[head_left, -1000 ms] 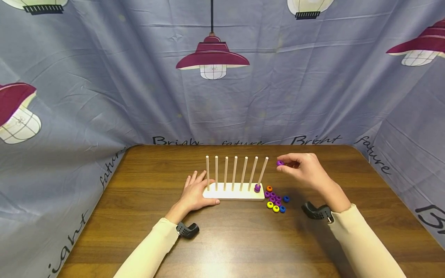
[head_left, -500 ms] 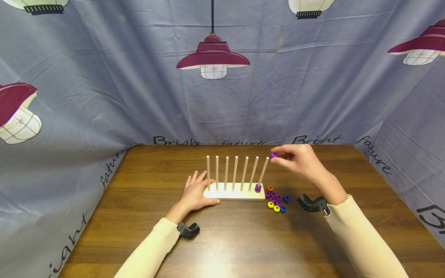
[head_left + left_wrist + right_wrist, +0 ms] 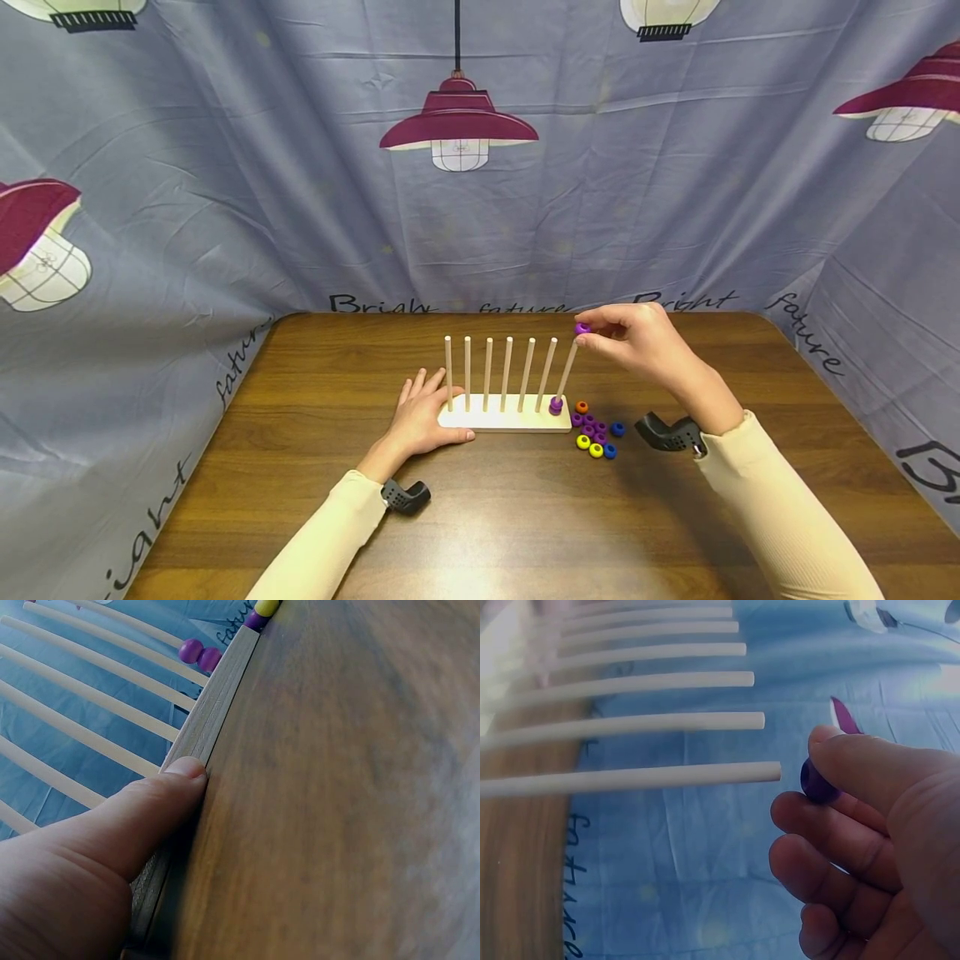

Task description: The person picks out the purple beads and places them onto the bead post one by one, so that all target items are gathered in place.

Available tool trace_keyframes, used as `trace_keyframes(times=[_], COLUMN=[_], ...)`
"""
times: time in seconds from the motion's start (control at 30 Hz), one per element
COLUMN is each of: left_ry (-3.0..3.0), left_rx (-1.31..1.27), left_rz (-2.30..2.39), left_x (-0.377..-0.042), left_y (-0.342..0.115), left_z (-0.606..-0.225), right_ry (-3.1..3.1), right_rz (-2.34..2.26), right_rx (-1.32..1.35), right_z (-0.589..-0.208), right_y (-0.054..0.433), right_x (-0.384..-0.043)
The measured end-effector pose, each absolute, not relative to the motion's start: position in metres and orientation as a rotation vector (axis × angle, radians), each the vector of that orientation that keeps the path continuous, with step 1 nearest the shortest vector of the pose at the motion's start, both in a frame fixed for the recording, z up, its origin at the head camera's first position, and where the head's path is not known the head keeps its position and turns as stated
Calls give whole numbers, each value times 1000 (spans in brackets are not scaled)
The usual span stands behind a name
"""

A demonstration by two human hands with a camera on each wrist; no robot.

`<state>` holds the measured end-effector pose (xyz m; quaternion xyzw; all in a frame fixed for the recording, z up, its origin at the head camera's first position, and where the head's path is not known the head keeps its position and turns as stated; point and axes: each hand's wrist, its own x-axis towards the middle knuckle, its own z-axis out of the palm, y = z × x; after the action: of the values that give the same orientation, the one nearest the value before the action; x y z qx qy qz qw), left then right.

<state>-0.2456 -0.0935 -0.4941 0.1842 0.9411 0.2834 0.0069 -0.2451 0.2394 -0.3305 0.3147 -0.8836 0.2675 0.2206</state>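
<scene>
My left hand (image 3: 417,417) holds the left end of a pale wooden peg stand (image 3: 504,423), its thumb along the front edge and its forefinger behind. In the left wrist view that thumb presses the side of the base (image 3: 217,701). Several upright pegs rise in a row from it. My right hand (image 3: 637,337) pinches a purple bead (image 3: 582,328) between thumb and forefinger, right at the top of the rightmost peg (image 3: 568,367). In the right wrist view a small gap shows between bead (image 3: 819,782) and peg tip. Two purple beads (image 3: 556,406) are stacked low on that peg.
Right of the stand several loose beads lie on the brown wooden table (image 3: 480,517): purple ones (image 3: 588,430), an orange bead (image 3: 581,407), yellow beads (image 3: 583,442) and blue beads (image 3: 617,429). Behind the table hangs a grey-blue curtain (image 3: 480,242) printed with lamps.
My right hand has moved left and up with the purple bead, from right of the stand to the rightmost peg's top. The left hand has stayed on the base.
</scene>
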Motion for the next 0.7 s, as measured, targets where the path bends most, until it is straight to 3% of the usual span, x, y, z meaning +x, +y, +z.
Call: trace_keyframes(times=[0.7], left_ry=[2944], left_rx=[572], left_rz=[880], left_x=[-246], left_y=[-94], left_z=[-496], right_ry=[-2434], right_rz=[768], right_rx=[908], right_z=[-333], right_y=[234], right_x=[-243])
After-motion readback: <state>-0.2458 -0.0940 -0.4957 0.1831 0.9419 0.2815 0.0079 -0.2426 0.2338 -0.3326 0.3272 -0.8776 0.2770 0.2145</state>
